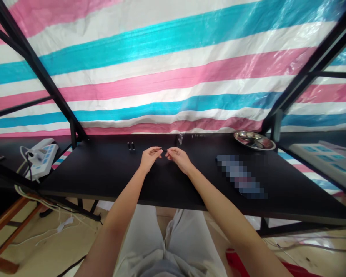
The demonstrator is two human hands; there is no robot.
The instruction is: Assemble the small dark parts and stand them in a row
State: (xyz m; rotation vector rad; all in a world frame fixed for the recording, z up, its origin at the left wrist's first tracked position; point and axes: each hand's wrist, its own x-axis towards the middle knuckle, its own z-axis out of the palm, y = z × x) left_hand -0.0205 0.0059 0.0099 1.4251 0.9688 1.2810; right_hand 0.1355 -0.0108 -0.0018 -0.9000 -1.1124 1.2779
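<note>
My left hand [151, 158] and my right hand [177, 157] meet over the middle of the black table, their fingertips pinched close together. Between them is a small, thin dark piece [164, 149], mostly covered by the fingers, and its kind is too small to make out. Left of my left hand, two short black tubes with pale ends [131, 146] stand side by side. Just beyond my right hand sits a little cluster of clear or silvery small parts [180, 139]. A row of tiny pale pieces [198, 135] lies farther back.
A round shiny metal tray [255, 141] rests at the table's [103, 173] back right. A blurred-out flat bluish object [239, 176] lies on the right side. Black frame bars slope up at both sides, with striped sheeting behind. A white power strip [43, 161] is at the left.
</note>
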